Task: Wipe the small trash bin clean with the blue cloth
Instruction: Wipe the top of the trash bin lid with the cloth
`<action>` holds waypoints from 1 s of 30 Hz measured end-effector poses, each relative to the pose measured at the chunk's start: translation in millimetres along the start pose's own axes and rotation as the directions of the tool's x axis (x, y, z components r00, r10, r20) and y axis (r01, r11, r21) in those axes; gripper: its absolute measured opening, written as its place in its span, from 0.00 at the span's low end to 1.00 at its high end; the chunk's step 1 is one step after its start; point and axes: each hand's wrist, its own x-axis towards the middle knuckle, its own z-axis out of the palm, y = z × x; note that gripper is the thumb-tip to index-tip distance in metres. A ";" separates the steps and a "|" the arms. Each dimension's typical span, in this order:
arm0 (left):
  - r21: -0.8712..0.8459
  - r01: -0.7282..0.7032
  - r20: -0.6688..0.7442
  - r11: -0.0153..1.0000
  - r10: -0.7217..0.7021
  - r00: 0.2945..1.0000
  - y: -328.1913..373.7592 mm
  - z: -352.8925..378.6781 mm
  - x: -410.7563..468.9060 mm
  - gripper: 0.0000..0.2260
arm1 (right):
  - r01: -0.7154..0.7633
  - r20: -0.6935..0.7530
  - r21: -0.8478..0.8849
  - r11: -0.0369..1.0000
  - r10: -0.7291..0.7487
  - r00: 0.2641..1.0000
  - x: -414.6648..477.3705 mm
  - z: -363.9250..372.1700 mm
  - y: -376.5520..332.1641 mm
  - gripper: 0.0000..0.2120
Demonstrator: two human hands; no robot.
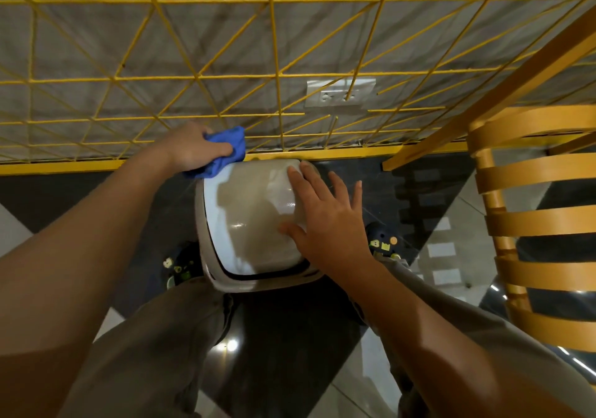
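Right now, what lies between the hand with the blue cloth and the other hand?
In the head view, only the bin's pale top lies between the left hand, holding the blue cloth, and the right hand.

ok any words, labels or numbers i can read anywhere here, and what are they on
No text can be read with confidence.
Grey wall plate behind the yellow grid: dark marks, too blurred to read; they may be socket holes.
Shoes: small coloured charms, no legible letters.
Trash bin, blue cloth: no label visible.
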 end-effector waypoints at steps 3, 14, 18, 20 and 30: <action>-0.023 -0.056 -0.076 0.998 0.054 0.996 2.5 6.1 -4.4 0.08 | 0.002 -0.011 -0.012 1.000 -0.002 1.000 -0.1 0.6 0.2 0.39; -0.078 -0.250 -0.066 0.965 0.245 0.967 47.0 34.4 -6.1 0.09 | 0.003 -0.137 -0.067 0.998 -0.012 0.991 -0.8 9.8 -0.9 0.39; 0.023 -0.216 -0.113 0.976 0.217 0.970 15.9 17.5 -12.1 0.07 | 0.017 -0.097 -0.063 0.998 -0.023 0.995 -0.4 4.8 -1.6 0.38; 0.032 -0.137 -0.153 0.990 0.140 0.978 0.3 10.3 -17.0 0.07 | 0.020 -0.066 -0.057 0.998 -0.024 0.998 0.0 3.8 -1.3 0.38; -0.056 -0.213 -0.063 0.975 0.210 0.976 32.6 25.0 -6.4 0.05 | 0.019 -0.122 -0.078 0.997 -0.029 0.992 0.0 8.8 -0.7 0.39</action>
